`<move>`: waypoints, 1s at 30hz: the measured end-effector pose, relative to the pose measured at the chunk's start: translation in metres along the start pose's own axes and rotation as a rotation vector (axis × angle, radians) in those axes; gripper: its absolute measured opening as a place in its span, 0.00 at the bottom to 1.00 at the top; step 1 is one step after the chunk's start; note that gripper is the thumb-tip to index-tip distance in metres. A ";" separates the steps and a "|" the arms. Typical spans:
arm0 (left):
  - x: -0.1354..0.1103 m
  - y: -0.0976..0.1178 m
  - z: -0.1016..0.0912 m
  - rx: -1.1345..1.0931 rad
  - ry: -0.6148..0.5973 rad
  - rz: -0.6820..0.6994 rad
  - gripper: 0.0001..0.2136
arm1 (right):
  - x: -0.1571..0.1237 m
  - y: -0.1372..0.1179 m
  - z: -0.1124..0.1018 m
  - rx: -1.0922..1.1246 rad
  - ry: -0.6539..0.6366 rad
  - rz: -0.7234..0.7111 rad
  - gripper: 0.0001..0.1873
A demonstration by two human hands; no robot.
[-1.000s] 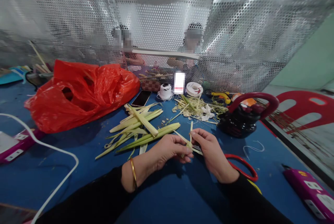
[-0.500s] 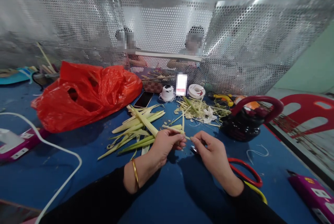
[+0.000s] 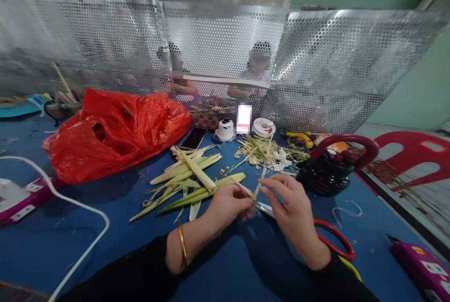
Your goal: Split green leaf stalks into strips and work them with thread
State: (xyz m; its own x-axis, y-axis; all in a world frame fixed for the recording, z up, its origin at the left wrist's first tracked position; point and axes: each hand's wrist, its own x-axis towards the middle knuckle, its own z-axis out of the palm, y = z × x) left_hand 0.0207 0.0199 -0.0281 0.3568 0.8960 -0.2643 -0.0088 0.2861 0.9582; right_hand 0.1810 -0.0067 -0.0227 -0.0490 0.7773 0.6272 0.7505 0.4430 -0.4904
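My left hand (image 3: 230, 206), with a gold bangle at the wrist, pinches a narrow pale green leaf strip (image 3: 257, 190) at its lower end. My right hand (image 3: 290, 210) grips the same strip from the right, between thumb and fingers. The strip is bent, one part rising from between the two hands. Left of my left hand lies a pile of long pale green leaves (image 3: 186, 173), like corn husks. Under my right hand lie scissors (image 3: 339, 241); a metal blade and a red handle show, the rest is covered.
Plant scraps (image 3: 262, 149) lie behind the hands, near a thread cone (image 3: 225, 130) and a white spool (image 3: 264, 127). A red plastic bag (image 3: 116, 138) fills the left, a black pot-like object (image 3: 325, 175) the right. Beyond a perforated metal screen (image 3: 225, 34) sit two people.
My right hand has risen slightly and moved right. The strip, nearly level before, now bends upward between my hands. The view has tilted up a little.
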 end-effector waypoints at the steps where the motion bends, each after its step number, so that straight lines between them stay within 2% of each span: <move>1: 0.000 -0.003 0.001 0.046 -0.041 0.019 0.02 | 0.000 0.000 0.000 -0.011 -0.048 -0.030 0.07; 3: -0.001 -0.008 0.002 0.107 -0.130 0.023 0.03 | 0.001 -0.001 0.002 -0.006 -0.152 -0.053 0.05; 6: -0.001 -0.011 0.002 0.136 -0.172 0.007 0.04 | 0.003 -0.001 0.005 0.040 -0.261 -0.025 0.04; 10: -0.001 -0.009 0.002 0.168 -0.194 -0.030 0.08 | 0.002 -0.002 0.008 0.122 -0.265 0.036 0.08; 13: -0.001 -0.009 0.002 0.182 -0.234 -0.053 0.06 | -0.001 -0.005 0.012 0.177 -0.225 0.045 0.10; 17: -0.003 -0.006 0.002 0.184 -0.236 -0.087 0.04 | -0.005 -0.007 0.016 0.219 -0.189 -0.034 0.09; 19: -0.004 -0.002 0.001 0.108 -0.218 -0.102 0.05 | -0.004 -0.006 0.013 0.203 -0.106 -0.010 0.07; 22: -0.005 0.006 -0.002 -0.053 -0.122 -0.102 0.10 | -0.004 -0.005 0.004 0.153 0.111 0.064 0.05; 24: -0.003 0.010 -0.005 -0.127 -0.019 -0.094 0.13 | -0.005 -0.007 0.002 0.156 0.147 0.083 0.08; 25: -0.002 0.011 -0.006 -0.148 0.033 -0.085 0.13 | -0.007 -0.008 0.002 0.168 0.104 0.087 0.10; 27: 0.000 0.011 -0.007 -0.178 0.111 -0.058 0.14 | -0.012 -0.012 0.008 0.201 -0.064 0.097 0.11; 29: 0.001 0.010 -0.006 -0.215 0.142 -0.032 0.15 | -0.016 -0.016 0.017 0.243 -0.198 0.138 0.09; 30: 0.001 0.009 -0.005 -0.239 0.138 -0.026 0.15 | -0.018 -0.016 0.021 0.259 -0.225 0.168 0.08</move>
State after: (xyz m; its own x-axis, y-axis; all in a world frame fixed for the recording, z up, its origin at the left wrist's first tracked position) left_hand 0.0167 0.0250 -0.0203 0.2290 0.9206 -0.3162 -0.2275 0.3665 0.9022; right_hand 0.1558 -0.0187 -0.0388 -0.1044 0.9148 0.3902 0.5702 0.3765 -0.7302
